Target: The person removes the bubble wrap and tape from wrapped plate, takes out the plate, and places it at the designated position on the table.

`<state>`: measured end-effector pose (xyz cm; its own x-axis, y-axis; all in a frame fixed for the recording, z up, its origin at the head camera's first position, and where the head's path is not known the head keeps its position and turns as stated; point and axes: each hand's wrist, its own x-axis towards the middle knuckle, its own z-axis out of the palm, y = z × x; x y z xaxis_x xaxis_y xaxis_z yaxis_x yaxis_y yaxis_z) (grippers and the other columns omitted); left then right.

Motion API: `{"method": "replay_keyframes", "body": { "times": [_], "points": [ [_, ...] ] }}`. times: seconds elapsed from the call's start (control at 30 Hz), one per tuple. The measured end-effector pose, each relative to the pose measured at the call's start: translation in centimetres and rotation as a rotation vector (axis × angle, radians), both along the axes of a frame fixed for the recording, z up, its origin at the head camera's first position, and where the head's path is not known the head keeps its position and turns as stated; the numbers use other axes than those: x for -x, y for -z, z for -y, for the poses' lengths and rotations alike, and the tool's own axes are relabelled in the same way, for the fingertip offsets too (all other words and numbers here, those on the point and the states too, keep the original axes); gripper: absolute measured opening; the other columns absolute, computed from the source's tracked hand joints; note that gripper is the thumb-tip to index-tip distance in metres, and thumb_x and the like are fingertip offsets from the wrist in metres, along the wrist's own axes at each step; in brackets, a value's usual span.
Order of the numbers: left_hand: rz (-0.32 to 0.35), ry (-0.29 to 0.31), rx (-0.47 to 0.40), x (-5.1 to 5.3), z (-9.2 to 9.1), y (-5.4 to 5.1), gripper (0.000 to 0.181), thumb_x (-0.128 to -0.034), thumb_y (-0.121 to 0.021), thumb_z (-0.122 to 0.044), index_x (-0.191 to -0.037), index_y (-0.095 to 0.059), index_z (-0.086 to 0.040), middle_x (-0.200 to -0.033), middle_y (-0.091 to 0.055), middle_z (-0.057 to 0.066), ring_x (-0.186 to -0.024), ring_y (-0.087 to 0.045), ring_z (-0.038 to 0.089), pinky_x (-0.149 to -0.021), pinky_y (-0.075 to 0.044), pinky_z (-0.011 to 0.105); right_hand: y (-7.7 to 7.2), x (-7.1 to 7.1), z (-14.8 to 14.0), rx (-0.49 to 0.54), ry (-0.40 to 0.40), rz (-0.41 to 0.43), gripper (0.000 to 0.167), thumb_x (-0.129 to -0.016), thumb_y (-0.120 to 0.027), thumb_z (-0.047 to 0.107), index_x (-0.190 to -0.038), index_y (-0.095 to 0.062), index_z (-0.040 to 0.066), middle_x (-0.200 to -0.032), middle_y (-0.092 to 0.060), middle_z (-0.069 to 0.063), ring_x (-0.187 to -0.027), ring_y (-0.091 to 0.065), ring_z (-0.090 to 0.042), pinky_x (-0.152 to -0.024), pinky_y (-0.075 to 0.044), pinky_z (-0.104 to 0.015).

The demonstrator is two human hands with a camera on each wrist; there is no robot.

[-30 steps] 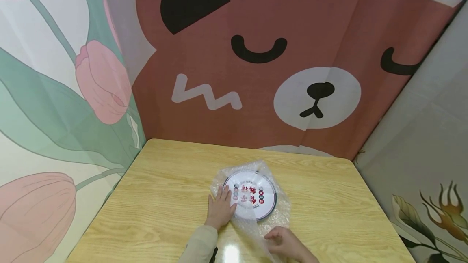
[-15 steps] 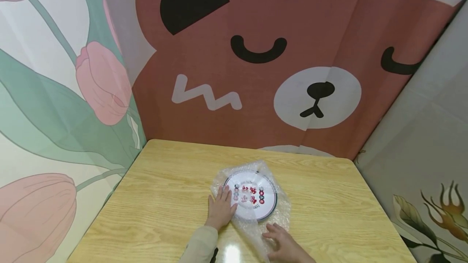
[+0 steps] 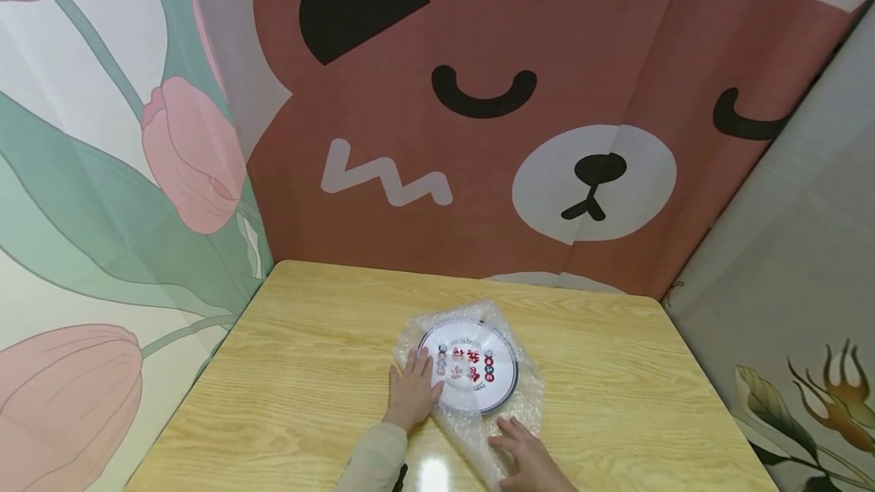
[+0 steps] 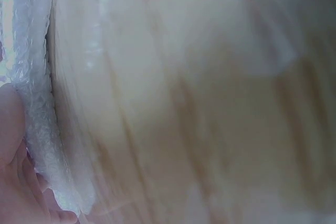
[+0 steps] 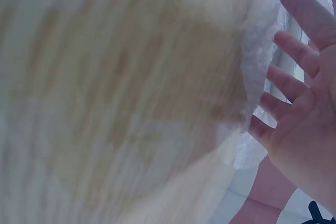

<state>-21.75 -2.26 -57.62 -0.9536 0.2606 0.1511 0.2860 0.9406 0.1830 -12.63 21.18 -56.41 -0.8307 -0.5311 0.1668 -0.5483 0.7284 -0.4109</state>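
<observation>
A round white plate (image 3: 488, 351) with a dark rim and red lettering lies on the table. Clear bubble wrap (image 3: 528, 393) surrounds it, and one layer of the wrap covers its left part. My left hand (image 3: 412, 395) rests on the left side of the wrapped plate with fingers extended. Near the front flap of the wrap, my right hand (image 3: 525, 455) has its fingers spread and only slightly bent. In the right wrist view, the fingertips of that hand (image 5: 302, 95) are against the bubble wrap (image 5: 257, 51), not gripping it.
The pale wooden table (image 3: 307, 332) runs back to a curtain (image 3: 383, 234) printed with a brown bear. Floral cloths hang at the left (image 3: 68, 173) and right (image 3: 800, 249). A bright reflection shows on the table by its front edge.
My right hand has let go of the front flap of bubble wrap and spread its fingers. The flap has settled slightly lower. My left hand stays in place.
</observation>
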Motion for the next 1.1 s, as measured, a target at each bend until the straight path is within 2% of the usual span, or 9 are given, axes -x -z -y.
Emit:
{"method": "replay_keyframes", "body": {
  "times": [0.1,0.3,0.43,0.63,0.7,0.8,0.93,1.1],
  "points": [
    [0.004,-0.001,-0.004,0.1,0.0,0.0,0.057,-0.0903,-0.04,-0.044,-0.131,-0.044,-0.004,-0.141,-0.032,0.007,-0.13,-0.023,0.029,-0.094,-0.024,0.06,-0.1,-0.1,0.2,-0.011,0.004,-0.021,0.061,-0.049,-0.08,0.026,-0.104,-0.063,0.004,-0.119,-0.051,-0.023,-0.109,-0.043,-0.046,-0.083,-0.038,-0.057],
    [0.013,0.002,-0.002,0.2,0.0,0.1,0.057,-0.0908,-0.04,-0.044,-0.132,-0.043,-0.004,-0.142,-0.03,0.007,-0.131,-0.02,0.029,-0.095,-0.022,0.061,-0.6,-0.4,0.5,-0.009,0.038,0.034,0.061,-0.049,-0.078,0.019,-0.105,-0.062,0.004,-0.124,-0.047,-0.023,-0.114,-0.039,-0.045,-0.087,-0.034,-0.058],
    [0.008,0.006,0.017,0.2,0.0,0.1,0.057,-0.0909,-0.039,-0.044,-0.132,-0.043,-0.005,-0.142,-0.03,0.007,-0.131,-0.02,0.028,-0.095,-0.023,0.06,-0.8,-0.4,0.4,-0.006,0.042,0.076,0.058,-0.053,-0.076,0.017,-0.108,-0.061,0.004,-0.127,-0.045,-0.023,-0.116,-0.036,-0.045,-0.09,-0.031,-0.059],
    [0.006,0.01,-0.009,0.0,0.0,0.0,0.056,-0.0902,-0.041,-0.042,-0.13,-0.045,-0.003,-0.141,-0.032,0.008,-0.13,-0.023,0.029,-0.094,-0.023,0.061,-1.1,-0.1,0.1,0.036,0.011,0.034,0.043,-0.063,-0.07,0.014,-0.104,-0.062,0.003,-0.121,-0.048,-0.026,-0.111,-0.04,-0.048,-0.085,-0.034,-0.061],
    [0.008,0.008,-0.01,0.1,0.0,-0.1,0.056,-0.0902,-0.041,-0.042,-0.13,-0.045,-0.003,-0.141,-0.032,0.008,-0.13,-0.023,0.029,-0.094,-0.023,0.061,-1.4,0.2,0.1,0.052,0.002,0.021,0.04,-0.067,-0.07,0.016,-0.103,-0.062,0.002,-0.118,-0.05,-0.027,-0.108,-0.042,-0.05,-0.083,-0.035,-0.062],
    [0.013,0.007,-0.001,0.1,0.1,-0.1,0.056,-0.0902,-0.041,-0.042,-0.131,-0.045,-0.003,-0.141,-0.032,0.008,-0.13,-0.023,0.029,-0.094,-0.024,0.06,-1.8,0.5,0.0,0.081,0.006,0.045,0.04,-0.072,-0.07,0.021,-0.104,-0.061,-0.001,-0.117,-0.049,-0.028,-0.107,-0.041,-0.051,-0.084,-0.033,-0.063],
    [0.017,0.008,0.0,0.1,0.1,-0.1,0.056,-0.0902,-0.041,-0.043,-0.131,-0.044,-0.004,-0.141,-0.032,0.008,-0.13,-0.023,0.029,-0.094,-0.024,0.06,-2.3,0.9,-0.2,0.115,0.021,0.101,0.045,-0.074,-0.07,0.025,-0.106,-0.059,-0.004,-0.118,-0.047,-0.03,-0.109,-0.037,-0.053,-0.087,-0.029,-0.063],
    [0.016,0.01,0.008,0.1,0.1,-0.1,0.057,-0.0903,-0.041,-0.043,-0.131,-0.044,-0.004,-0.142,-0.031,0.008,-0.13,-0.022,0.029,-0.094,-0.024,0.06,-2.4,1.1,-0.4,0.13,0.036,0.113,0.044,-0.075,-0.069,0.024,-0.107,-0.059,-0.005,-0.119,-0.046,-0.031,-0.111,-0.036,-0.053,-0.088,-0.027,-0.064]
  ]
}}
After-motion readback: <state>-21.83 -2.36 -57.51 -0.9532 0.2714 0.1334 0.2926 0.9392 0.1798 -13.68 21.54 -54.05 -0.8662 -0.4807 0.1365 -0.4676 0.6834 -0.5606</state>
